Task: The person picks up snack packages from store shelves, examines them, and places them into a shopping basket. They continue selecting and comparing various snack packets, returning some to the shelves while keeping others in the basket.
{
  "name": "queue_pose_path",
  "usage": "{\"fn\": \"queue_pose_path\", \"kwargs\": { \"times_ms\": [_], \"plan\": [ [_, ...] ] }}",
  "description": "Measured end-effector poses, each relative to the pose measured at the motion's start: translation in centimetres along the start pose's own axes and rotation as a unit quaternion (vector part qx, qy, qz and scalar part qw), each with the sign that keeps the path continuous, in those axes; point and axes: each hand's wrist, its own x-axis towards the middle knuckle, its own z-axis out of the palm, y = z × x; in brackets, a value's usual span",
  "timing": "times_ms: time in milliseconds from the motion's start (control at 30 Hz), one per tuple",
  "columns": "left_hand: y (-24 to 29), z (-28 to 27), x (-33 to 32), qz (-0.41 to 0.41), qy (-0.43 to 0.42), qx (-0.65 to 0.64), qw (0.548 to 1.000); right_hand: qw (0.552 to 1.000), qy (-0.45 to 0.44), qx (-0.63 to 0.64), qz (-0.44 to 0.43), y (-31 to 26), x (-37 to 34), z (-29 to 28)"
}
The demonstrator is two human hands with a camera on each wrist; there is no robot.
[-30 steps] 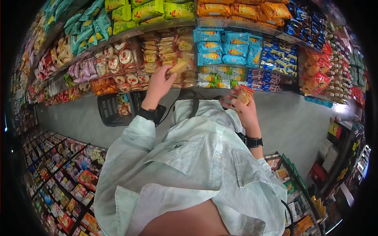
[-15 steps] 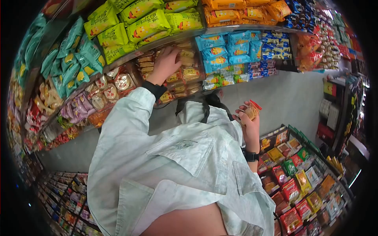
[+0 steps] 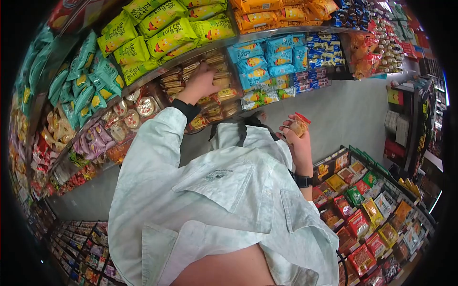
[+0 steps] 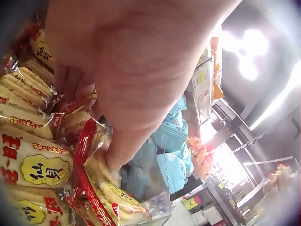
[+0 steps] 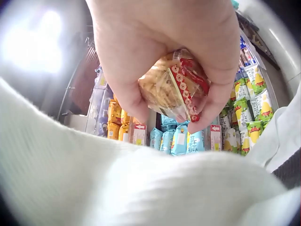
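My left hand (image 3: 200,85) reaches into a bin of rice cracker packets (image 3: 226,93) on the lower shelf. In the left wrist view its thumb lies against a red-edged rice cracker packet (image 4: 110,193), while the other fingers reach down among the packets, their tips hidden. I cannot tell whether it grips one. In front of my body, away from the shelf, my right hand (image 3: 301,148) holds a small clear snack packet (image 5: 164,89). A red patterned band runs along that packet, and golden-brown pieces show inside. Thumb and fingers curl round it from both sides.
Green snack bags (image 3: 171,38) fill the shelf above the bin, with orange bags (image 3: 257,20) further right. Blue bags (image 3: 250,64) lie right of the bin and round wrapped snacks (image 3: 145,106) left of it. A low rack of packets (image 3: 358,224) stands at the lower right.
My left hand has gone from above the front of the bin down into its packets; the yellowish packet seen in it earlier no longer shows. My right hand still holds its packet. The view has turned.
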Motion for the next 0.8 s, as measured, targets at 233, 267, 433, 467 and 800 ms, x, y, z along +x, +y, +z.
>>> {"fn": "queue_pose_path", "kwargs": {
  "times_ms": [233,267,433,467,800],
  "plan": [
    [0.7,0.2,-1.3,-0.033,0.084,-0.026,0.996,0.996,-0.082,-0.016,-0.018,-2.4,3.4,-1.9],
    [1.2,-0.3,-1.5,-0.041,0.100,-0.022,0.994,0.995,-0.093,-0.015,-0.022,-2.7,3.8,-2.4],
    [1.8,-1.5,-1.5,-0.049,0.200,0.016,0.978,0.992,-0.125,-0.017,-0.021,-4.4,5.4,-4.8],
    [2.0,-1.8,-1.3,-0.048,0.216,0.025,0.975,0.991,-0.128,-0.020,-0.018,-4.6,5.6,-5.4],
    [-0.3,1.1,2.2,-0.082,0.133,0.045,0.987,0.996,-0.084,0.008,-0.031,-5.6,5.0,-7.6]
  ]
}}
